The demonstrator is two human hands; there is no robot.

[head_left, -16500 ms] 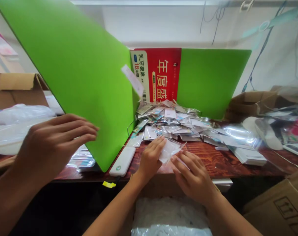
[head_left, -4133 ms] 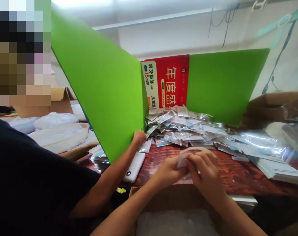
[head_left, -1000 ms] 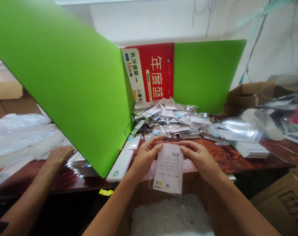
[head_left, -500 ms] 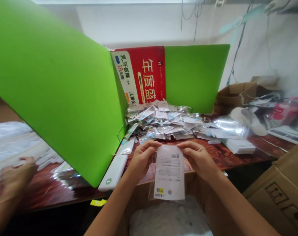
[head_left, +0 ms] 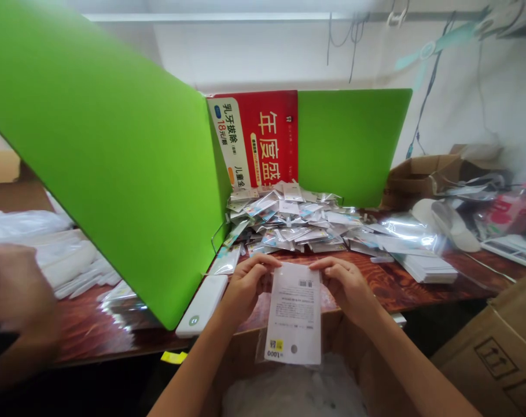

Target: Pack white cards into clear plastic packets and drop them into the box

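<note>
Between my two hands hangs a white printed card in a clear plastic sleeve (head_left: 294, 315), its print upside down from here. My left hand (head_left: 250, 284) pinches its upper left corner. At the upper right corner, my right hand (head_left: 343, 284) grips it between thumb and fingers. Beneath the packet is a cardboard box (head_left: 241, 347) with a pale, soft-looking filling (head_left: 293, 391) that I cannot make out clearly. Behind my hands, a heap of similar clear packets (head_left: 289, 223) lies on the dark red wooden table (head_left: 349, 267).
Green panels (head_left: 115, 174) and a red sign (head_left: 278, 139) stand around the heap. A white power bank-like device (head_left: 202, 304) lies left. A card stack (head_left: 430, 267), pink-labelled bottle (head_left: 512, 208) and carton (head_left: 488, 341) are right. Another person's blurred hand (head_left: 19, 289) is far left.
The packet stays in both hands, sitting slightly lower and further left in view. The view has tipped up a little. The other person's hand has risen and blurred.
</note>
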